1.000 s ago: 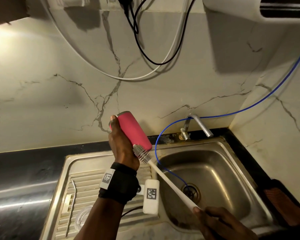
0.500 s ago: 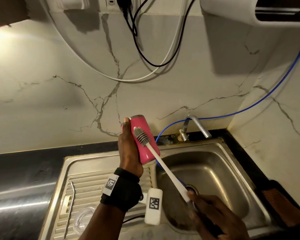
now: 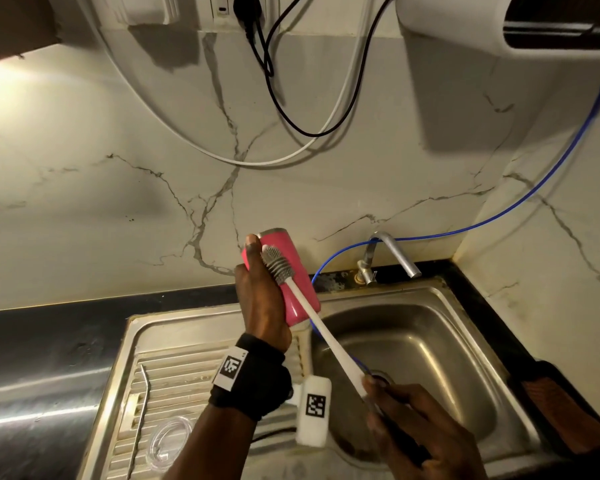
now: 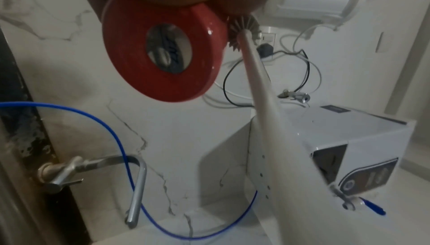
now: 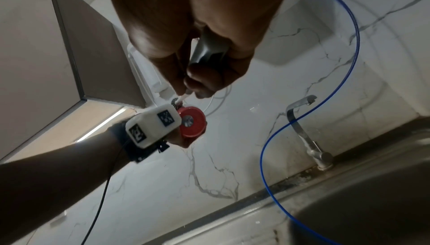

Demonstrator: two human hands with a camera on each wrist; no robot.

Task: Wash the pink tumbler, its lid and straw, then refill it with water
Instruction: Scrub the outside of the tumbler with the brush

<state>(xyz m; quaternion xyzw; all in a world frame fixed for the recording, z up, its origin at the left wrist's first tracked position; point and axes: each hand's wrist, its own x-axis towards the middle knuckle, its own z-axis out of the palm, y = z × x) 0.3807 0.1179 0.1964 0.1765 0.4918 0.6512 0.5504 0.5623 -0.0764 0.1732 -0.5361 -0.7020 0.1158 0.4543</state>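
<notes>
Pink tumbler (image 3: 293, 277), tilted base-up over the sink (image 3: 458, 341), we are gripping with our left hand (image 3: 260, 306); our right hand (image 3: 416, 431) is clasping the brush (image 3: 312, 317) laid along it.

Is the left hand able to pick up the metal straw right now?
Probably not yet. The left hand is wrapped round the pink tumbler, held up over the sink, while the straw lies apart on the drainboard. Nothing covers it, though.
</notes>
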